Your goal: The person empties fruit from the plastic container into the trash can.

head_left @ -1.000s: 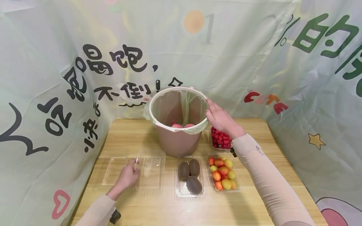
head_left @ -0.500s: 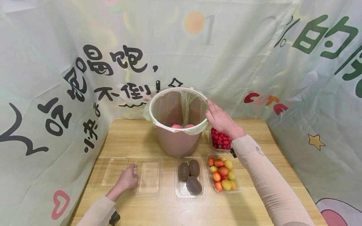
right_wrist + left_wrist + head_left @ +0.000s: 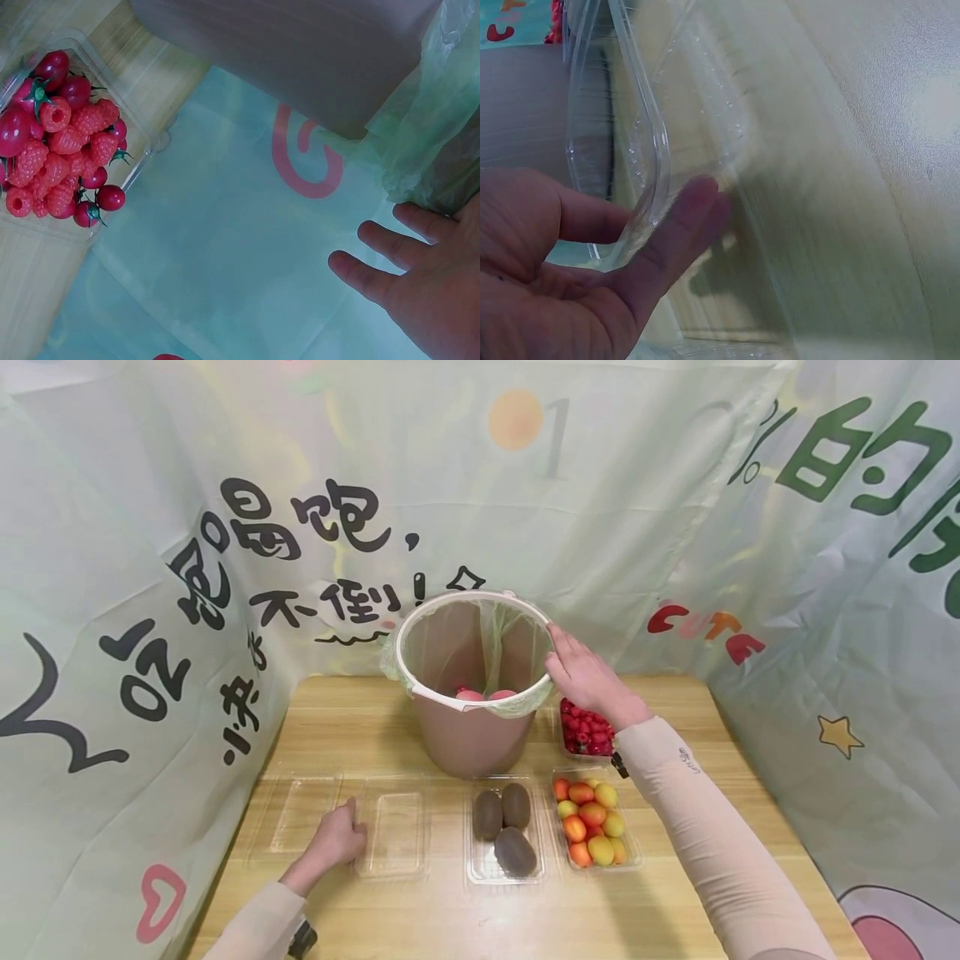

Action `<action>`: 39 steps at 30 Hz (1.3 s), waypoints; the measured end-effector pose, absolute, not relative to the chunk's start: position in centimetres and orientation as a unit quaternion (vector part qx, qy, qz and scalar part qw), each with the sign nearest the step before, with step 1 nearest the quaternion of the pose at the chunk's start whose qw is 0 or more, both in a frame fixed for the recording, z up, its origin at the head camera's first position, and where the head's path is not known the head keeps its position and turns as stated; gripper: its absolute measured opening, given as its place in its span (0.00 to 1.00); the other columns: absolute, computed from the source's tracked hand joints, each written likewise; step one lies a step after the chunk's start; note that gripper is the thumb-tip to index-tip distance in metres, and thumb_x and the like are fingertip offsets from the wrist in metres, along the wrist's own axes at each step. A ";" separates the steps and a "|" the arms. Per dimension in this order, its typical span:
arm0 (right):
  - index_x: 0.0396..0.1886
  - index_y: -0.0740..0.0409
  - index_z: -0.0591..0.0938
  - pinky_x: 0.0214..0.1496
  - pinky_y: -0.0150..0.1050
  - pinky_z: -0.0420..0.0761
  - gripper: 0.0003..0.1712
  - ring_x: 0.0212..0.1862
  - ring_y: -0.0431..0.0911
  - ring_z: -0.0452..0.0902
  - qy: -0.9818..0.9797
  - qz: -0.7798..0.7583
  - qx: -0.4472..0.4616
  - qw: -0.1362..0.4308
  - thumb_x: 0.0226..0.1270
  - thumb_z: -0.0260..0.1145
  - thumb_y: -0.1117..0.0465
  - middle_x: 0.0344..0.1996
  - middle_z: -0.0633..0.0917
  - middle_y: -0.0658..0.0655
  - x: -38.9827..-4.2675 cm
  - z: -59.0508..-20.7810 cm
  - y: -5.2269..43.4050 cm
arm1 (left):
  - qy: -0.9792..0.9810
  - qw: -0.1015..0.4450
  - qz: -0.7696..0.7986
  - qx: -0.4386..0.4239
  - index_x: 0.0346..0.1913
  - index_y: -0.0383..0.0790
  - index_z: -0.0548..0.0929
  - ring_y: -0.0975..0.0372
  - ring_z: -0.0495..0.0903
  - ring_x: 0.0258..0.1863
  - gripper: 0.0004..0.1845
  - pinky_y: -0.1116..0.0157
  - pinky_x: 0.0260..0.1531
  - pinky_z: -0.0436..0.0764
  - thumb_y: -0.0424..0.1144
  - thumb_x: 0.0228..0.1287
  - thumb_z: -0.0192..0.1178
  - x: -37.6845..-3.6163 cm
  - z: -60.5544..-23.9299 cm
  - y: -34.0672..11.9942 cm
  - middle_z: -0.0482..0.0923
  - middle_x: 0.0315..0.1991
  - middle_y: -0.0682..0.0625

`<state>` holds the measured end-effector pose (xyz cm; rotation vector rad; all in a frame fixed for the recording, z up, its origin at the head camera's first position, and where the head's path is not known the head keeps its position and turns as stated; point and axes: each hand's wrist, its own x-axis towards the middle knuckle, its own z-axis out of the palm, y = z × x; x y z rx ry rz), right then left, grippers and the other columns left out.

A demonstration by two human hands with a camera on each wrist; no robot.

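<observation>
My left hand (image 3: 349,817) lies at the front left of the wooden table (image 3: 360,718). It pinches the rim of an empty clear plastic clamshell box (image 3: 393,827), which lies open and flat. In the left wrist view the thin rim (image 3: 641,150) runs between thumb and fingers of that hand (image 3: 649,211). My right hand (image 3: 561,650) rests with straight fingers against the right side of a brown bucket (image 3: 472,739). The bucket has a white ring and a green bag liner. Pink fruit (image 3: 483,695) lies inside it. The right wrist view shows those fingers (image 3: 360,259) spread beside the liner (image 3: 420,135).
A clear tray with three kiwis (image 3: 504,827) and a tray of small orange and yellow fruit (image 3: 592,822) sit in front of the bucket. A tray of raspberries and cherry tomatoes (image 3: 585,731) (image 3: 64,135) lies under my right wrist. Printed cloth walls surround the table.
My left hand has lowered the raised half of the clear box down flat onto the table. The right hand stays on the bucket rim.
</observation>
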<state>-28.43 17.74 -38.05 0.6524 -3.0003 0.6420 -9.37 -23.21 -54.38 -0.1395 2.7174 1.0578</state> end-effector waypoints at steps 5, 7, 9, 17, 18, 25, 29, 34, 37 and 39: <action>0.87 0.61 0.46 0.85 0.61 0.57 0.40 0.84 0.64 0.52 -0.957 0.206 0.206 0.001 0.83 0.37 0.47 0.85 0.55 0.67 -28.5 -38.0 17.8 | 0.918 0.119 0.373 -0.056 0.74 0.09 0.52 0.67 0.62 0.13 0.38 0.72 0.13 0.66 0.32 0.73 0.55 -9.4 -53.8 -23.3 0.78 0.26 0.40; 0.87 0.60 0.46 0.85 0.62 0.57 0.40 0.84 0.64 0.52 -0.957 0.205 0.205 0.002 0.83 0.37 0.47 0.85 0.55 0.67 -28.5 -38.0 17.8 | 0.916 0.124 0.377 -0.059 0.75 0.10 0.50 0.67 0.61 0.12 0.39 0.74 0.11 0.64 0.33 0.74 0.55 -9.4 -53.5 -23.4 0.74 0.19 0.46; 0.87 0.60 0.46 0.85 0.63 0.56 0.40 0.84 0.64 0.52 -0.957 0.205 0.205 0.003 0.83 0.37 0.47 0.85 0.55 0.68 -28.5 -38.0 17.8 | 0.917 0.117 0.378 -0.055 0.76 0.11 0.50 0.68 0.60 0.11 0.39 0.74 0.10 0.61 0.34 0.75 0.55 -9.6 -53.2 -23.4 0.68 0.14 0.52; 0.87 0.61 0.48 0.84 0.71 0.48 0.40 0.85 0.66 0.46 -0.961 0.186 0.205 0.013 0.83 0.36 0.48 0.86 0.51 0.65 -28.6 -38.1 17.7 | 0.930 0.051 0.363 -0.031 0.75 0.13 0.57 0.66 0.63 0.13 0.35 0.74 0.11 0.63 0.33 0.76 0.55 -10.4 -51.3 -23.2 0.72 0.20 0.50; 0.87 0.61 0.48 0.84 0.71 0.45 0.40 0.86 0.66 0.45 -0.961 0.184 0.206 0.013 0.83 0.35 0.48 0.86 0.50 0.65 -28.6 -38.1 17.7 | 0.933 0.036 0.357 -0.026 0.74 0.13 0.60 0.65 0.64 0.13 0.33 0.72 0.11 0.64 0.33 0.76 0.55 -10.4 -51.0 -23.0 0.76 0.22 0.48; 0.87 0.60 0.49 0.84 0.72 0.40 0.40 0.86 0.65 0.42 -0.960 0.184 0.211 0.021 0.83 0.35 0.46 0.87 0.48 0.62 -28.6 -38.0 17.7 | 0.930 -0.065 0.361 0.007 0.61 0.21 0.81 0.55 0.89 0.34 0.20 0.59 0.34 0.89 0.29 0.71 0.59 -10.8 -49.9 -19.7 0.90 0.40 0.37; 0.87 0.60 0.48 0.84 0.72 0.38 0.40 0.86 0.66 0.41 -0.959 0.184 0.213 0.019 0.83 0.35 0.48 0.87 0.48 0.63 -28.6 -37.8 17.7 | 0.915 -0.057 0.400 0.018 0.59 0.25 0.85 0.55 0.90 0.34 0.18 0.57 0.37 0.90 0.28 0.69 0.59 -11.0 -49.4 -17.0 0.91 0.39 0.40; 0.87 0.59 0.47 0.84 0.72 0.37 0.40 0.87 0.65 0.39 -0.961 0.182 0.210 0.012 0.83 0.34 0.46 0.87 0.47 0.62 -28.6 -37.7 17.7 | 0.896 -0.009 0.443 0.030 0.61 0.23 0.82 0.54 0.90 0.36 0.20 0.62 0.36 0.90 0.30 0.69 0.61 -11.6 -49.6 -14.2 0.90 0.41 0.39; 0.87 0.58 0.47 0.84 0.71 0.37 0.41 0.87 0.64 0.39 -0.961 0.180 0.208 0.014 0.83 0.33 0.45 0.87 0.48 0.62 -28.6 -37.8 17.7 | 0.885 0.027 0.464 0.034 0.65 0.21 0.78 0.57 0.88 0.34 0.23 0.66 0.29 0.87 0.29 0.69 0.61 -12.1 -50.1 -12.9 0.89 0.44 0.37; 0.87 0.59 0.47 0.84 0.72 0.37 0.41 0.87 0.65 0.40 -0.962 0.178 0.209 0.016 0.82 0.33 0.44 0.87 0.48 0.62 -28.8 -38.0 17.7 | 0.881 0.042 0.470 0.037 0.67 0.20 0.76 0.60 0.85 0.29 0.25 0.68 0.24 0.84 0.29 0.69 0.61 -12.4 -50.7 -12.2 0.89 0.44 0.36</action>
